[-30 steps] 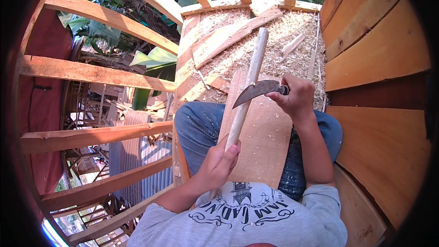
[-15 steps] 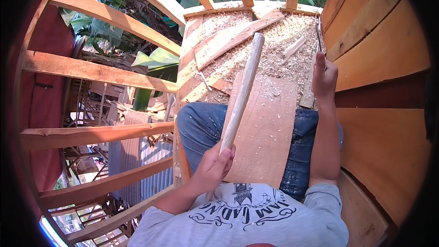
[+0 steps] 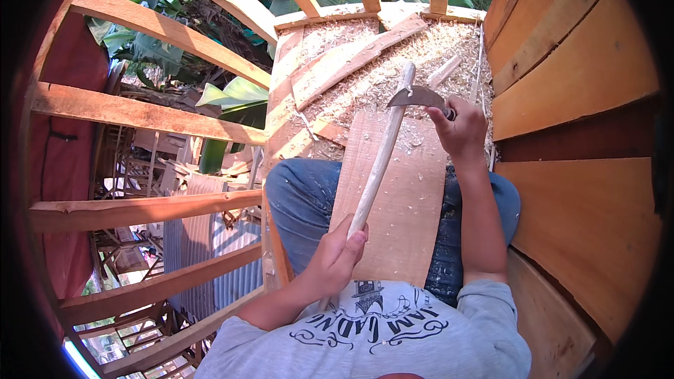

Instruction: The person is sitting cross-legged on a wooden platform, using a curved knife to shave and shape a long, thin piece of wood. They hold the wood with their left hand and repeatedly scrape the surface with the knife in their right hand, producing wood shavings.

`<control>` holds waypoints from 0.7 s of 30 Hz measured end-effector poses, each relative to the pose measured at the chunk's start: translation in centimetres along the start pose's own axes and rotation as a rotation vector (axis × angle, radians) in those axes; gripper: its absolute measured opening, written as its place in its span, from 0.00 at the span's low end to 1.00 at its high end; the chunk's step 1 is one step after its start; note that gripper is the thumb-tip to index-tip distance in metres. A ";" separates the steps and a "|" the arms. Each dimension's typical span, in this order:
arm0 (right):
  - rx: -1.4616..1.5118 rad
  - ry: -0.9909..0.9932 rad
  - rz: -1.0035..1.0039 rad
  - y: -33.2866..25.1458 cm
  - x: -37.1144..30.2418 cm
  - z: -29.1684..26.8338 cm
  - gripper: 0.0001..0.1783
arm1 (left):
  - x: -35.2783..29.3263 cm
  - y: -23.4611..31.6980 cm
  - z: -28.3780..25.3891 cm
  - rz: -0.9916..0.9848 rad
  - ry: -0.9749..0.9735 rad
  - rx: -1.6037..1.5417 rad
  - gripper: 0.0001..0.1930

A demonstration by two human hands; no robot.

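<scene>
My left hand [image 3: 335,253] is wrapped round the lower part of a pale, peeled wooden stick [image 3: 379,158], which slants up and away from me. In my right hand [image 3: 463,128] is a knife with a dark curved blade [image 3: 418,97]; the fist hides most of its handle. The blade lies across the stick near its far end, with a small pale shaving beside it. Beneath the stick, a flat wooden board [image 3: 400,203] rests on my lap between my knees, sprinkled with bits of shaving.
Wood shavings [image 3: 344,84] cover the floor ahead, with a longer plank [image 3: 358,60] and a short offcut [image 3: 444,70] among them. Wooden rails [image 3: 147,123] run along the left and far side. Plank walling [image 3: 576,126] stands close on the right.
My right hand has come left and nearer from beside the wall, bringing the knife blade onto the stick. The stick's far end has shifted slightly right and nearer.
</scene>
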State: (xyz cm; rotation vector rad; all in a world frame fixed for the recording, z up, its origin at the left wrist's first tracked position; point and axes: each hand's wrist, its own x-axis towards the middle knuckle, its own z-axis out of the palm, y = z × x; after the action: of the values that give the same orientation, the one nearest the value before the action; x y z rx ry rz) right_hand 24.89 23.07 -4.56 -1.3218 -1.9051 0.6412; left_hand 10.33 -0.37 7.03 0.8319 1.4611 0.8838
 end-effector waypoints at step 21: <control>0.265 -0.042 -0.128 -1.9 -1.4 1.2 0.30 | 0.7 -0.4 -0.4 0.036 0.013 0.027 0.16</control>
State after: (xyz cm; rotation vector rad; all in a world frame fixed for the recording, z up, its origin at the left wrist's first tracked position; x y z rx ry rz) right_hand 23.16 21.09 -4.26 -1.0188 -1.8469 0.8289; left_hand 9.89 0.09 6.37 0.8766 1.4759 0.8996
